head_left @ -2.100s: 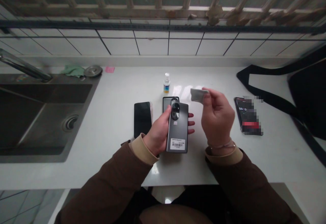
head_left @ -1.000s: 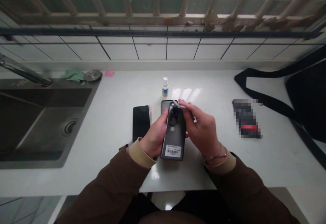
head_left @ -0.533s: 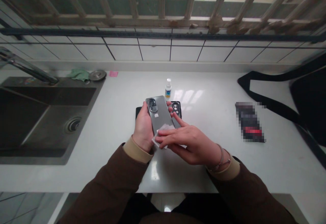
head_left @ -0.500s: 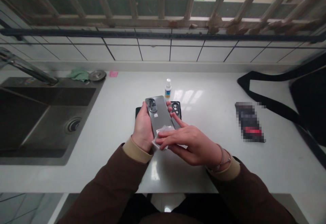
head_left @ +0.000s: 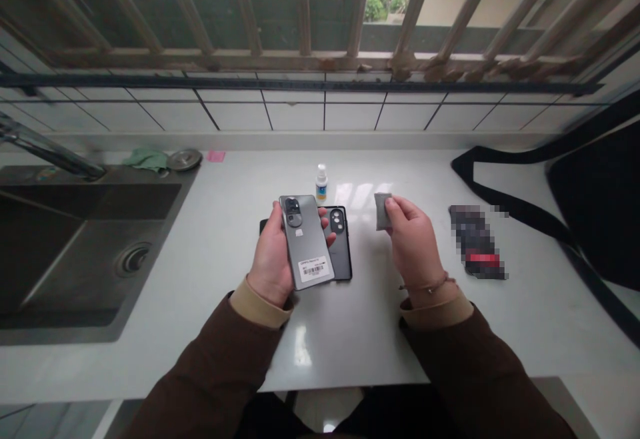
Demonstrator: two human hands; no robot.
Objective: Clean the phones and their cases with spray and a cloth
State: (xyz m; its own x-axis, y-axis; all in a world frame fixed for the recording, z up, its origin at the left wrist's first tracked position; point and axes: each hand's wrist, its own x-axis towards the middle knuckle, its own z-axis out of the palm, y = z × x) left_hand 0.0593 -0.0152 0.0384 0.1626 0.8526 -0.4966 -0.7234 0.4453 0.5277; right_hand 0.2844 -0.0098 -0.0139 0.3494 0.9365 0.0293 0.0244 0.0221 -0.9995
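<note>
My left hand [head_left: 273, 262] is closed round a grey smartphone [head_left: 311, 242], back side up, with its camera block at the upper left and a white barcode label low on it. Partly covered by the phone, a dark phone case [head_left: 341, 262] with camera cut-outs lies on the counter. To the right, apart from the phone, my right hand [head_left: 414, 242] pinches a small folded greyish wipe [head_left: 382, 211] between thumb and fingers. Behind the phone stands a small white spray bottle [head_left: 321, 184] with a blue and orange label. A dark edge shows beside my left thumb, mostly hidden.
A steel sink [head_left: 100, 266] with a tap [head_left: 55, 149] is set into the white counter [head_left: 200, 319] on the left. By it lie a green cloth [head_left: 146, 159], a metal lid [head_left: 184, 160] and a pink slip [head_left: 216, 156]. A blurred dark item [head_left: 477, 242] and a black strap [head_left: 515, 202] lie right.
My right hand has lifted the wipe off the phone and moved it up and to the right, uncovering the white label. My left hand still holds the phone. The view has shifted slightly.
</note>
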